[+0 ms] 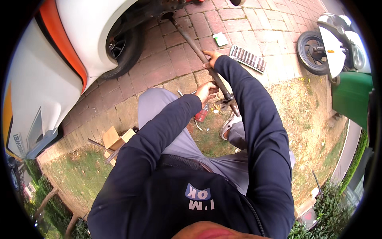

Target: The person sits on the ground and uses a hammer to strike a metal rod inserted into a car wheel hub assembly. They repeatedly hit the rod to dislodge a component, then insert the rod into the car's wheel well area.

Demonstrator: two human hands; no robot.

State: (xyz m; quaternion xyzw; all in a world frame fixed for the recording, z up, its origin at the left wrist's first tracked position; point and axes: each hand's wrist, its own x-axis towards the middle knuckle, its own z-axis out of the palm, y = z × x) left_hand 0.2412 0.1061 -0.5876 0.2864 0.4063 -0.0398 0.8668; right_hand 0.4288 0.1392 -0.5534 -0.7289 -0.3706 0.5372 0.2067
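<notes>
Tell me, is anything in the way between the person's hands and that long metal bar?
Nothing visible is. Both hands are already on the long bar: the right hand grips it farther up, the left hand nearer its lower end. The bar runs up to the underside of the white vehicle.

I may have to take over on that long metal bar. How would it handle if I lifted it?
The long metal bar looks like thick steel, so probably stiff and heavy for its size. Both the left hand and right hand grip it, hinting it needs two. Its round shaft might roll on the brick paving if set down.
</notes>
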